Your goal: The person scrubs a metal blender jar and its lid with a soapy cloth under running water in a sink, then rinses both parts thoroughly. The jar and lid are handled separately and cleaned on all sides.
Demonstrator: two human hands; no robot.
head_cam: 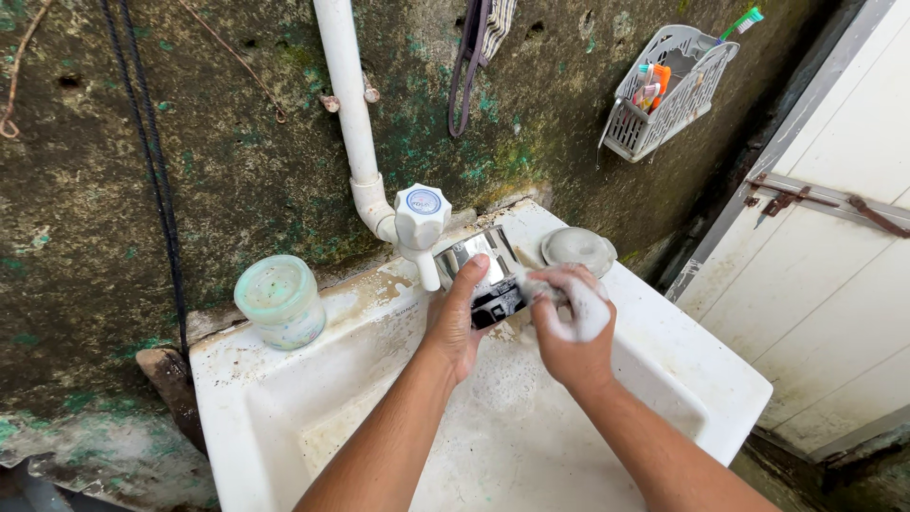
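While both hands work above the basin, the count begins at the fingers: the left hand (457,322) has its fingers curled around one shiny steel container (483,275), gripping its near side with the thumb lying up along the metal; the right hand (572,327), coated in white lather, is closed on a small soapy scrubbing pad (538,284) pressed against that container's right side. Item held: one, a polished metal vessel with a dark reflection across its lower part, tilted, poised over the back of the sink just below the tap.

Around it: one white plastic tap with a blue-capped round knob (421,223), its spout hanging directly beside the vessel and crowding the left hand from above; one white plastic pipe (346,95) running up the wall to feed it. One pale green lidded plastic jar (281,301) stands on the sink's left back ledge, well apart from the hands. One grey round lid (578,249) lies on the right back ledge, just behind the right hand. One white stained ceramic sink (701,370), its bowl wet and foamy.

On the mossy concrete wall (190,171): one white slotted plastic basket (668,90) holding toothbrushes, their number unclear. One white door (834,265) at right.
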